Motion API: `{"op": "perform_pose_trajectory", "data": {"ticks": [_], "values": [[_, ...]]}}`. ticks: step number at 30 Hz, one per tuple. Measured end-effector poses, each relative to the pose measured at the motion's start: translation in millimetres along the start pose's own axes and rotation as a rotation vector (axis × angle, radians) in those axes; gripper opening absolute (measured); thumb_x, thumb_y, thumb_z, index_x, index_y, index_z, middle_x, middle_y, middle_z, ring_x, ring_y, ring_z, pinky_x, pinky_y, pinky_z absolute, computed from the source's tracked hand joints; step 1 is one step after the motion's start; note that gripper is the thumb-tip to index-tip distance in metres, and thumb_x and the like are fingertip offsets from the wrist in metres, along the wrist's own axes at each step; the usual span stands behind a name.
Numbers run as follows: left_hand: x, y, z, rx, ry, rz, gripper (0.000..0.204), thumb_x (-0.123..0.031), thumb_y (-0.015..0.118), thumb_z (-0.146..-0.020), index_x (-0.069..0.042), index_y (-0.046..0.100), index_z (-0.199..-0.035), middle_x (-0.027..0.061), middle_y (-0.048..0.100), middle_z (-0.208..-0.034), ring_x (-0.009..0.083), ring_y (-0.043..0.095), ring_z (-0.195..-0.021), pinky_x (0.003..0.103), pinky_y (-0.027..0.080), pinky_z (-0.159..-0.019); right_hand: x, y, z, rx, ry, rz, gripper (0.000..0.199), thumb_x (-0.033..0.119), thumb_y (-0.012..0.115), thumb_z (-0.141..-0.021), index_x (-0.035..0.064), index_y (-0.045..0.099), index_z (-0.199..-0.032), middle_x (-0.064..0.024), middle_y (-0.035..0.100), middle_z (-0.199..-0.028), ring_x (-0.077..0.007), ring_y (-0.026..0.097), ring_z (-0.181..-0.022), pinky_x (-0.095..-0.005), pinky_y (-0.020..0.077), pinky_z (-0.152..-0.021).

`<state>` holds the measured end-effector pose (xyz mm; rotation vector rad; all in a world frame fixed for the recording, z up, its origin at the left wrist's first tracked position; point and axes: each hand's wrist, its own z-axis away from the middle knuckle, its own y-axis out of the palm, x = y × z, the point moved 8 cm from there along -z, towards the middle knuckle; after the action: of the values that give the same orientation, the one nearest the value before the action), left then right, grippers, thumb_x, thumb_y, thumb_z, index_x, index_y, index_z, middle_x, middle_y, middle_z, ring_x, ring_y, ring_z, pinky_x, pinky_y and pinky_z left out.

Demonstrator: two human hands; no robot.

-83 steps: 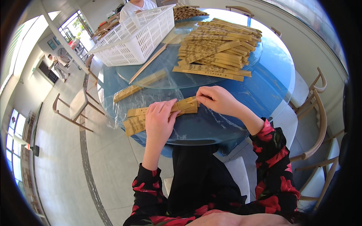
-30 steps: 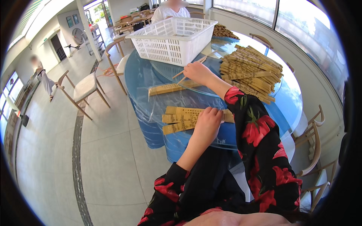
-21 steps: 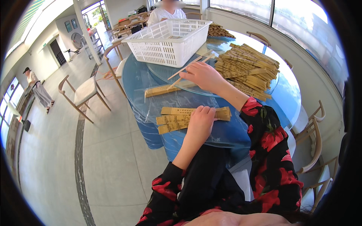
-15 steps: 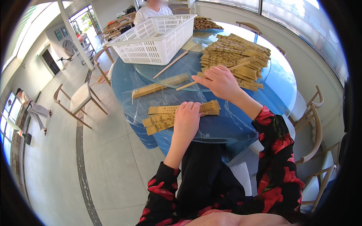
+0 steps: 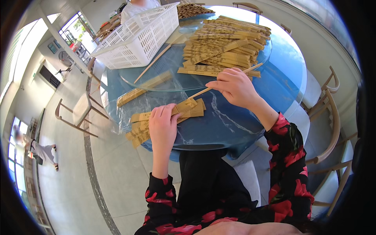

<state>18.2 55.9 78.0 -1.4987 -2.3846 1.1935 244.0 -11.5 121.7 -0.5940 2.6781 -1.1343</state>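
My left hand [image 5: 162, 124] is closed over a small fanned stack of gold-brown printed paper chopstick sleeves [image 5: 192, 111] at the table's near edge. Its thumb and fingers press the top sleeve, whose end tilts up to the right. Between the fingertips of my right hand [image 5: 237, 88] is a slim wooden chopstick [image 5: 203, 92], slanting down to the left. Its lower tip meets the end of the top sleeve; whether it is inside I cannot tell. Beyond my right hand lies a large pile of similar sleeves [image 5: 225, 43], reaching close to the chopstick's upper end.
A white slotted plastic basket [image 5: 137, 47] stands at the far left of the round blue table [image 5: 231, 121]. Near it lie another chopstick [image 5: 152, 63] and a sleeve bundle in clear plastic [image 5: 143, 89]. A brown heap [image 5: 192, 10] sits farther back; a person [image 5: 137, 9] is behind the basket.
The chopstick's lower tip has come from above the table to the top sleeve's end. My left hand has raised that sleeve's end. The whole view has shifted somewhat.
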Motion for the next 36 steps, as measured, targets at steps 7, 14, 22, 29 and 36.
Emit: {"op": "perform_pose_trajectory", "data": {"ticks": [7,14,22,29,36], "values": [[-6.1,-1.7,-2.5,0.013,0.047,-0.028,0.027,-0.007,0.079,-0.084,-0.005,0.07,-0.11,0.0096,0.07,-0.098,0.0333,0.063,-0.096,0.043,0.052,-0.085,9.3,12.3,3.0,0.093,-0.005,0.046,0.026,0.011,0.07,-0.085,0.0194,0.076,-0.109,-0.0006,0.062,-0.089,-0.0227,0.064,-0.097,-0.0395,0.0518,-0.088],[-10.1,7.1,-3.5,0.065,0.071,0.037,0.028,-0.007,0.079,-0.084,-0.005,0.07,-0.11,0.0101,0.069,-0.1,0.0333,0.063,-0.098,0.044,0.052,-0.086,29.1,31.0,2.3,0.151,-0.025,0.02,0.036,0.009,0.067,-0.088,0.0132,0.071,-0.123,-0.0015,0.066,-0.094,-0.0226,0.066,-0.1,-0.0374,0.0537,-0.086],[-10.0,9.5,-4.3,0.088,0.064,0.038,0.028,-0.007,0.079,-0.083,-0.005,0.071,-0.11,0.0104,0.07,-0.099,0.0333,0.064,-0.099,0.043,0.052,-0.088,34.1,34.6,-6.5,0.073,0.035,-0.11,0.033,0.023,0.07,-0.097,0.011,0.068,-0.127,-0.0049,0.071,-0.1,-0.0261,0.067,-0.104,-0.0403,0.0518,-0.094],[-6.5,-0.4,-2.3,0.001,0.062,-0.017,0.03,-0.004,0.078,-0.083,-0.004,0.069,-0.112,0.011,0.068,-0.099,0.0342,0.062,-0.098,0.044,0.052,-0.087,-39.7,2.3,6.0,-0.131,0.396,-0.042,0.021,0.027,0.066,-0.101,0.0078,0.07,-0.109,-0.009,0.072,-0.1,-0.0326,0.067,-0.102,-0.0458,0.0514,-0.087],[-7.3,9.4,-1.1,0.076,0.095,0.035,0.032,-0.006,0.079,-0.082,-0.004,0.069,-0.113,0.011,0.068,-0.101,0.0338,0.063,-0.099,0.044,0.052,-0.088,2.7,49.2,1.4,0.214,0.347,-0.585,0.02,0.01,0.064,-0.101,0.0037,0.065,-0.119,-0.0117,0.066,-0.096,-0.0319,0.066,-0.096,-0.0392,0.0538,-0.084]]}}
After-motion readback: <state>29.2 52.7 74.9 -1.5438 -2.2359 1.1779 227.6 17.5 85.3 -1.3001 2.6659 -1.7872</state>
